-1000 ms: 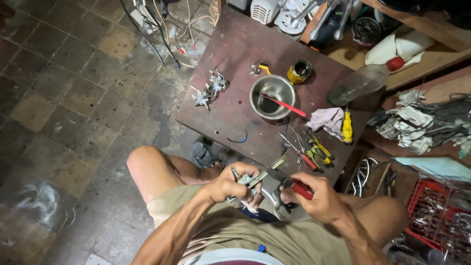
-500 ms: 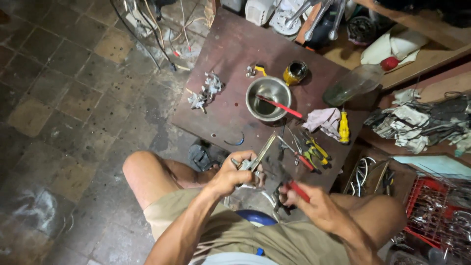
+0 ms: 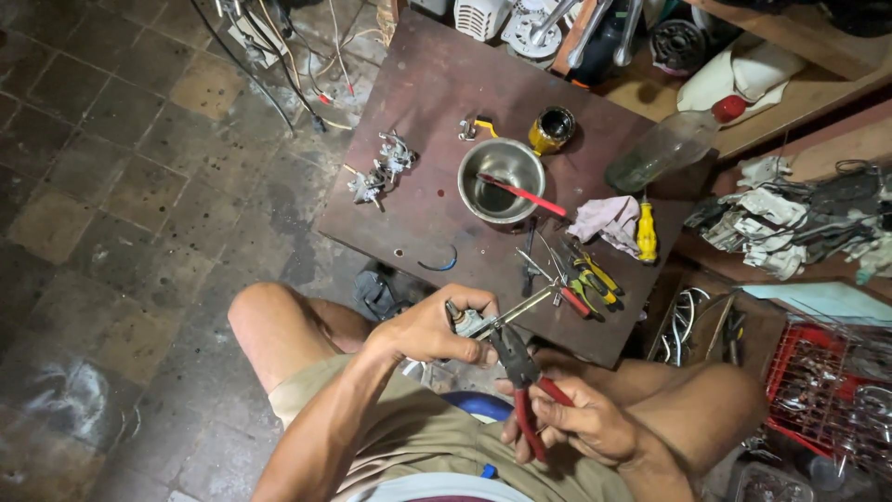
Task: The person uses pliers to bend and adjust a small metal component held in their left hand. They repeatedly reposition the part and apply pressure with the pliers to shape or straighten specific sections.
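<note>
Right hand: pliers (nose up-left)

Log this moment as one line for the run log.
left hand: holds metal part | right hand: holds red pliers, jaws at part | table: bowl, tools

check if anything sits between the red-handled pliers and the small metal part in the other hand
Nothing visible does: the red-handled pliers in the right hand have their nose right at the small metal part held by the left hand.
</note>
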